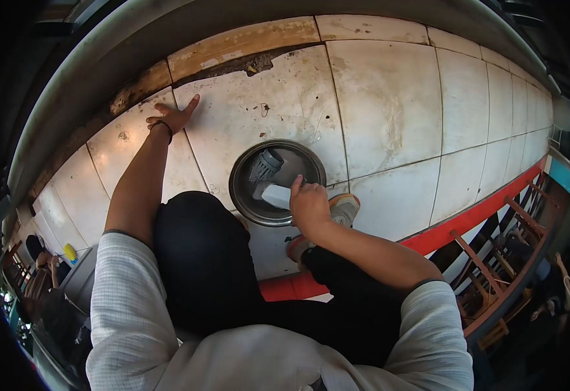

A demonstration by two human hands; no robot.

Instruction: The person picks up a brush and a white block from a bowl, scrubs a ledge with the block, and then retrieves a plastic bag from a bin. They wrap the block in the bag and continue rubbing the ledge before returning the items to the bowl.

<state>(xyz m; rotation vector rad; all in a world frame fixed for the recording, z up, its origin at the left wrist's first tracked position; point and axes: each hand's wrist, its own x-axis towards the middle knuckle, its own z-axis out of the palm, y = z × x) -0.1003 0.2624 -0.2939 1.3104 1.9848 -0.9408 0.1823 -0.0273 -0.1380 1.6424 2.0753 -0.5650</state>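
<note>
My left hand (173,118) is spread on the white tiles, fingers apart, with a dark band at the wrist. My right hand (311,207) is closed around one end of a white, block-shaped object (276,196), whose kind I cannot tell. That object reaches over the inside of a round metal basin (234,189). A grey slotted plastic cup (269,163) lies tilted in the basin, near its far left side. The basin stands on the tiles in front of my knees.
Broken tile (246,65) exposes a dark gap along the back edge. A red border (438,238) runs along the right side, beside wooden chairs (487,274). My shoe (345,208) is close by the basin. Another person (47,264) is at the far left, near a yellow object (70,252).
</note>
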